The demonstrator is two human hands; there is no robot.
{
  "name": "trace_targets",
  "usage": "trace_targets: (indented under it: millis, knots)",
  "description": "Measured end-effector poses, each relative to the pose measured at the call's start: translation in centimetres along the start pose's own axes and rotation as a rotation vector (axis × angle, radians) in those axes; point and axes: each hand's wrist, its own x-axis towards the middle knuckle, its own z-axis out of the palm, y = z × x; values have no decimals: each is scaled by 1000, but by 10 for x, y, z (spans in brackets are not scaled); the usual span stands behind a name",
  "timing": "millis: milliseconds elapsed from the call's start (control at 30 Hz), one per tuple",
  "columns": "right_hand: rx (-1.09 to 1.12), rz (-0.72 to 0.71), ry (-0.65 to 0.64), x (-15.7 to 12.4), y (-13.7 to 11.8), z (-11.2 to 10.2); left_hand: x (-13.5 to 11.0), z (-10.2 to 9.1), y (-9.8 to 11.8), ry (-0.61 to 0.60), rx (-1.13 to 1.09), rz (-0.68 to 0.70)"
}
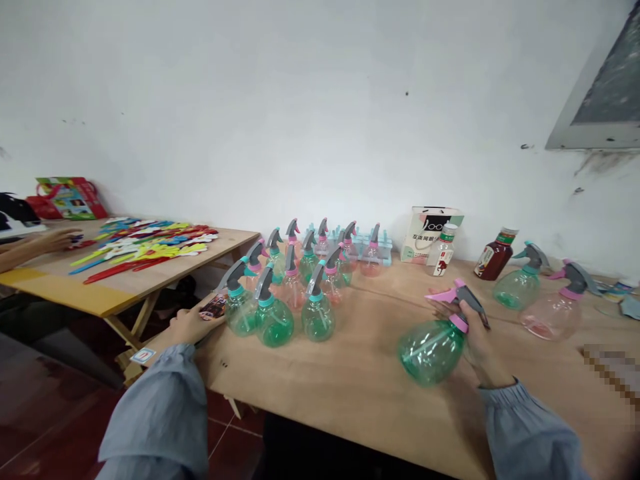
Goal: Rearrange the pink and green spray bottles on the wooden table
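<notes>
A clear green spray bottle (431, 352) with a pink collar and a grey-and-pink trigger head is tilted over the table, and my right hand (484, 350) grips it around the neck. My left hand (191, 327) rests at the table's left edge, fingers stretched toward the grouped bottles. Beside those fingers is a dark flat thing with a colourful print (214, 308), partly covered. Closest to that hand stands a green spray bottle (243, 312). Another green spray bottle (274, 323) and a third green spray bottle (317, 319) stand at the front of the group.
Several pink and green bottles stand behind, before a light-blue rack (385, 247). Further right are a paper bag (425, 233), a dark red bottle (494, 257), a green sprayer (517, 288) and a pink sprayer (553, 313). Another person's hand (63, 239) is at the left table.
</notes>
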Motion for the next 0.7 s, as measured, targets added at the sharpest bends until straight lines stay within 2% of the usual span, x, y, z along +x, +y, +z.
trace_targets:
  millis: [67,133,167,233,267,333,433,500,533,600,700]
  knots:
    - [-105,-87,118,8,-3,-10,2,-2,-1,-44,-27,16]
    - [-263,-209,264,16,-10,-24,-1,-9,0,15,-94,5]
    - [-352,-269,327,19,-14,-31,-5,-16,3,102,-150,-20]
    - [-519,-366,388,24,-23,-47,-17,-34,13,350,-297,-63]
    - [-591,-397,386,26,-27,-54,-26,-44,20,487,-373,-64]
    - [-694,-424,353,29,-30,-69,-44,-66,37,701,-484,29]
    - [-802,-421,274,33,-21,-89,-76,-91,68,926,-569,246]
    - [-893,-397,219,34,-9,-100,-98,-97,91,1052,-628,382]
    - [-939,-384,209,34,-3,-106,-109,-97,102,1086,-660,451]
    - [-1013,-377,219,32,6,-117,-130,-91,123,1060,-699,605]
    - [-1090,-429,309,24,10,-140,-157,-72,151,882,-704,807]
